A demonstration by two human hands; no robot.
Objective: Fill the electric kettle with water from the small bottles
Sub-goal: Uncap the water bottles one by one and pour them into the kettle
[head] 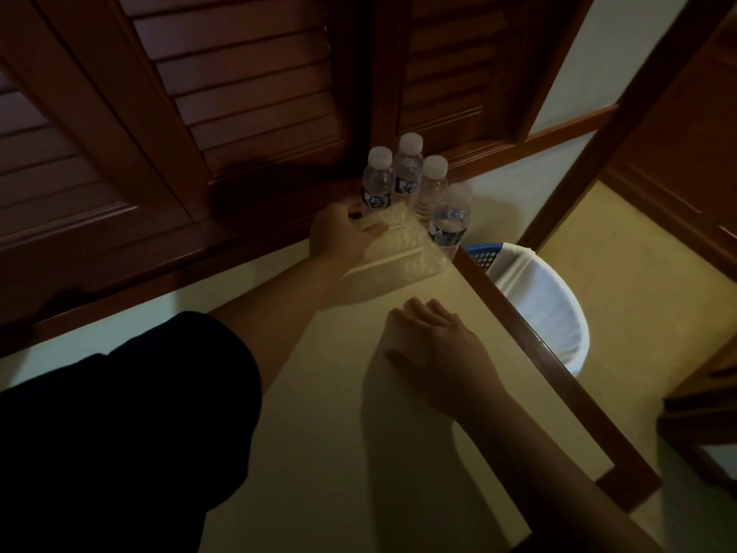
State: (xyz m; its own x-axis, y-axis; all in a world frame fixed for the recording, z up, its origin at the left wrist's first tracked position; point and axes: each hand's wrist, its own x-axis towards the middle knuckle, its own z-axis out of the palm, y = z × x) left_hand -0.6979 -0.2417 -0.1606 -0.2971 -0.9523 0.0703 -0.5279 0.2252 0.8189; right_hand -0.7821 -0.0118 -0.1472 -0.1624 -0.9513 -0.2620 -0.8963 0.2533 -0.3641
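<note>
Bottles stand in a tight cluster at the far right corner of the pale worktop [339, 413], four small clear ones with white caps, just in front of dark louvred wooden shutters [255, 93]. The leftmost bottle [377, 181] and the rear bottle [407, 169] carry blue-and-white labels; the third bottle [430, 189] looks clear with no label that can be made out; the nearest bottle [450, 221] stands at the very corner, labelled too. They rest on or beside crumpled clear plastic wrap [399, 249], and the dim light does not show which. The left hand [343, 237] reaches to the base of the cluster, its fingers curled against the wrap beside the leftmost bottle; whether it truly grips the wrap or only touches it cannot be told. A dark sleeve [119, 433] covers the upper part of that arm. The right hand [434, 345] lies palm down on the worktop, nearer the person and well apart from the bottles, fingers loosely together and holding nothing. A dark wooden edge [558, 377] borders the worktop on the right. Beyond it, on the floor, stands a blue basket bin [482, 255] lined with a white bag [538, 309].
</note>
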